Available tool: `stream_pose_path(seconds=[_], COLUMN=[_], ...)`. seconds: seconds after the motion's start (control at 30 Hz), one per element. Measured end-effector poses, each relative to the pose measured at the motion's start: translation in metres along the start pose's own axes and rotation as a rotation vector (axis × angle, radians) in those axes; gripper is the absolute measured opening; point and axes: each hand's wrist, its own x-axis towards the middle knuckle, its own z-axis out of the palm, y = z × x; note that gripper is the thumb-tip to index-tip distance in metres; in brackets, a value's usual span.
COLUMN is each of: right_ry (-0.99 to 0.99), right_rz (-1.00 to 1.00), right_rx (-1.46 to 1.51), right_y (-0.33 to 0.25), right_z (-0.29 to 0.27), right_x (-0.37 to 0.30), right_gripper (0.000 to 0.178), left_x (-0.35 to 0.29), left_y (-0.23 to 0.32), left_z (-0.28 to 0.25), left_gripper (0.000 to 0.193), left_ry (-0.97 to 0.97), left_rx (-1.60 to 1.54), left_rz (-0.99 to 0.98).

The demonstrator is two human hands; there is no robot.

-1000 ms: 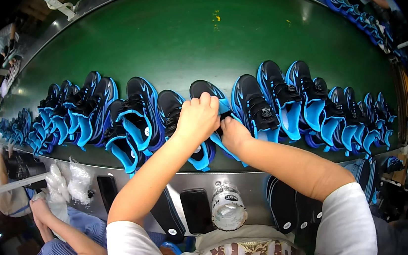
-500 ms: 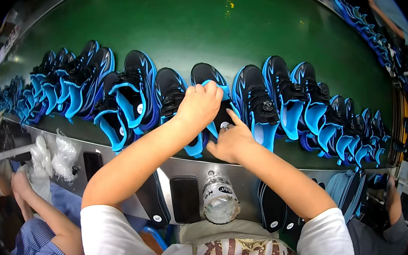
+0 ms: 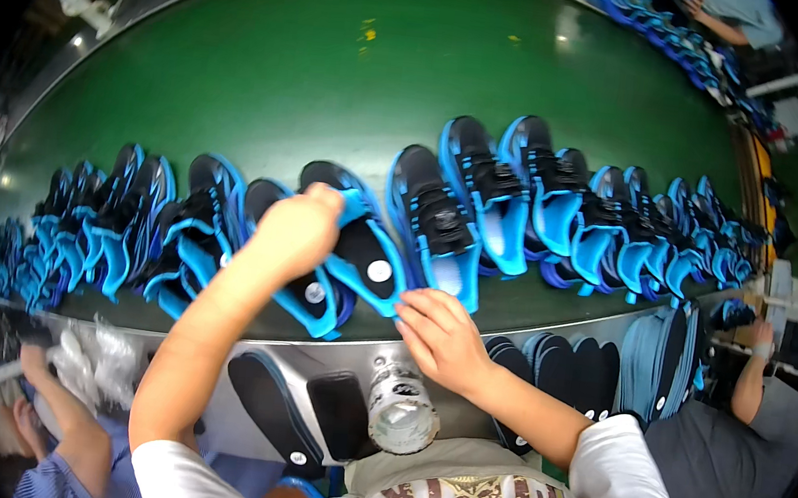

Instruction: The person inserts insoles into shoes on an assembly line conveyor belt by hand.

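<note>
A black shoe with bright blue lining (image 3: 389, 248) lies in front of me, its toe pointing away. Inside it is a black insole with a round white sticker (image 3: 379, 271). My left hand (image 3: 296, 230) is closed on the blue-lined tongue of this shoe, pulling it up from the opening. My right hand (image 3: 446, 340) rests by the heel collar with its fingers stretched out, the fingertips at the collar's edge. Just left, partly behind my left forearm, sits another shoe (image 3: 314, 316) with a white sticker inside. Close on the right stands a strapped black-and-blue shoe (image 3: 436, 216).
Rows of similar shoes (image 3: 533, 180) run both ways along the green conveyor belt (image 3: 243, 67). On the metal ledge lie a dark phone (image 3: 339, 413), a clear jar (image 3: 401, 415), black insoles (image 3: 270, 411) and stacked insoles (image 3: 654, 363). Co-workers sit at both sides.
My right hand has drawn back from inside the shoe to its heel. The left hand still holds the tongue. The view has turned, and shoes and hands appear lower left.
</note>
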Motion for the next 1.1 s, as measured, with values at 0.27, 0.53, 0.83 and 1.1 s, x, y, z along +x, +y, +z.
stream_pose_path(seconds=[0.27, 0.53, 0.83, 1.1], right_ry=[0.087, -0.037, -0.025, -0.083], right_rz=[0.242, 0.256, 0.311, 0.016], right_rx=[-0.498, -0.69, -0.822, -0.363], right_y=[0.091, 0.146, 0.19, 0.109], right_z=[-0.119, -0.109, -0.186, -0.099], right_x=[-0.012, -0.053, -0.085, -0.029], right_gripper=[0.048, 0.021, 0.021, 0.039], left_x=[-0.091, -0.149, -0.16, -0.158], left_y=[0.07, 0.196, 0.196, 0.203], left_z=[-0.056, 0.062, 0.084, 0.086], left_gripper=[0.011, 0.017, 0.026, 0.026], left_ry=[0.371, 0.312, 0.21, 0.454], left_rx=[-1.154, -0.454, -0.219, -0.251], left_rz=[0.088, 0.13, 0.161, 0.168])
